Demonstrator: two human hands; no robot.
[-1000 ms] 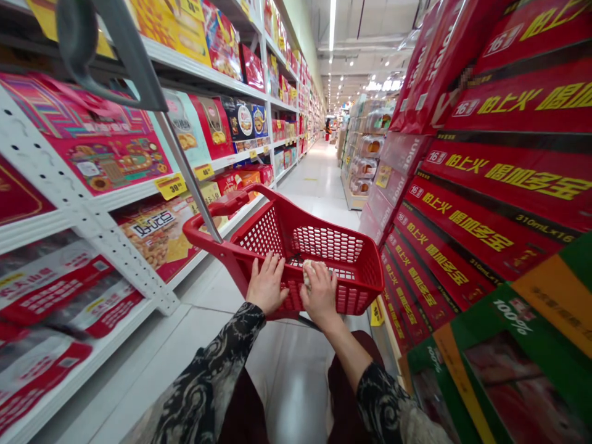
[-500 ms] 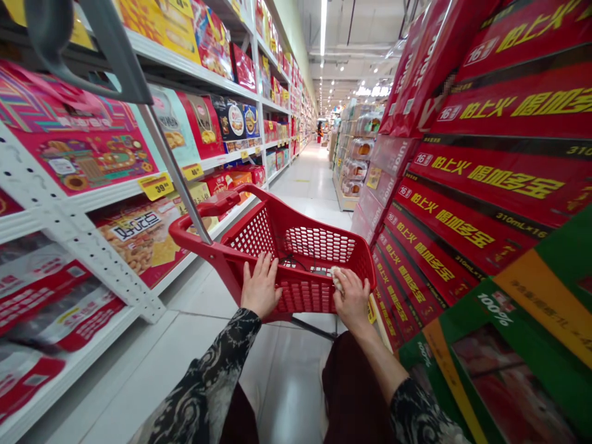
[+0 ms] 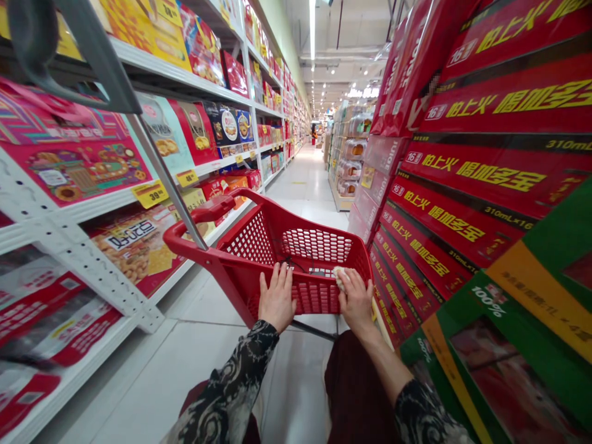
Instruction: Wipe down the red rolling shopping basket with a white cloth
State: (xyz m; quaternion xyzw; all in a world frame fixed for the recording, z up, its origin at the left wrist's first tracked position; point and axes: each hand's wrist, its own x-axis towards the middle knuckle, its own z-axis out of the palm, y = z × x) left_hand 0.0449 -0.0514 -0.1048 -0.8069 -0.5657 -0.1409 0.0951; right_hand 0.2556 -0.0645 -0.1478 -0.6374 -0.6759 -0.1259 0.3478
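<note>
Right now my left hand (image 3: 277,298) lies flat on the near rim of the red plastic shopping basket (image 3: 252,243), fingers spread and not clamped on anything. My right hand (image 3: 356,301) sits further along that same rim, curled closed over a small white wad (image 3: 340,278), which is pinched against the basket's edge; I can't tell what the wad is made of. Inside the basket, a thin dark wire (image 3: 289,264) lies on the red mesh floor. A grey metal rod (image 3: 161,179) rises from the basket's left corner, past its red handle (image 3: 203,213). Left of the basket runs white metal shelving (image 3: 78,228) loaded with colourful boxed goods, and a yellow price tag (image 3: 150,194) reading 39 hangs on its edge. Right of the basket towers a stack of red cartons (image 3: 457,191) with yellow lettering, a green box (image 3: 499,345) beside them. Under the basket I see the pale tiled floor (image 3: 194,370), and my patterned dark sleeve (image 3: 226,394) comes in just below it.
</note>
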